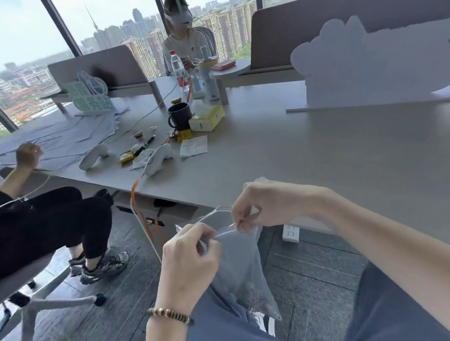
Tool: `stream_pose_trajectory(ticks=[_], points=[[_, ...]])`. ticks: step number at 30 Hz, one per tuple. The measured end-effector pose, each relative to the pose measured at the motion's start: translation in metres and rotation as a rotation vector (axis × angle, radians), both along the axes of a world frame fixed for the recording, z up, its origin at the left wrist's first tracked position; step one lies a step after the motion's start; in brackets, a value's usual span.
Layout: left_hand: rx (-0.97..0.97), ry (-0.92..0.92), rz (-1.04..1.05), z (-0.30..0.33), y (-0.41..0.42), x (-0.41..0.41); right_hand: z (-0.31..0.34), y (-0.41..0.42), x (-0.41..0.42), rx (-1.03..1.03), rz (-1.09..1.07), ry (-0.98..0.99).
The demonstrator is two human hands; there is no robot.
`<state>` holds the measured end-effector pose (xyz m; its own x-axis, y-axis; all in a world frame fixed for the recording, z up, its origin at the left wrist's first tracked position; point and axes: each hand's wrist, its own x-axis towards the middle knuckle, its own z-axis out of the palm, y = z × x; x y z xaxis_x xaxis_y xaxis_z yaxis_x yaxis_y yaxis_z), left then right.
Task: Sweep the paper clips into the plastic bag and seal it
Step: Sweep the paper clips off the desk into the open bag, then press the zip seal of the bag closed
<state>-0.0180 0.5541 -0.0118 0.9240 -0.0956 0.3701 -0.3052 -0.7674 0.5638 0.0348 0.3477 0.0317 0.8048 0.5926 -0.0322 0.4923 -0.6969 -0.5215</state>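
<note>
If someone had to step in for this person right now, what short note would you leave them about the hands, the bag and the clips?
Left hand: pinching the left end of the plastic bag at its top edge.
Right hand: pinching the same top edge further right.
Bag: hanging off the table's near edge, over the person's lap, mouth apparently still partly open.
Paper clips: a small blurry clump at the bottom of the bag; none seen loose on the nearby table.
Done: sweeping appears finished.
Left: press the top strip shut along its whole length, then check it holds.
</note>
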Motion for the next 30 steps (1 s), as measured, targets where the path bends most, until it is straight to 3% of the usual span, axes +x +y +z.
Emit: stream_pose_trajectory(ticks=[8,15,21,30], points=[[0.134,0.178,0.07,0.018,0.021,0.011,0.038,-0.012,-0.022,-0.024,0.004,-0.051],[0.116,0.105,-0.006,0.037,0.005,0.015,0.067,-0.059,-0.046,0.022,-0.094,-0.043],[0.067,0.108,-0.244,0.085,-0.021,0.021,0.082,-0.109,-0.071,0.097,-0.244,-0.083],[-0.169,0.078,-0.625,0.16,-0.089,0.038,0.106,-0.186,-0.112,0.302,-0.59,-0.217]])
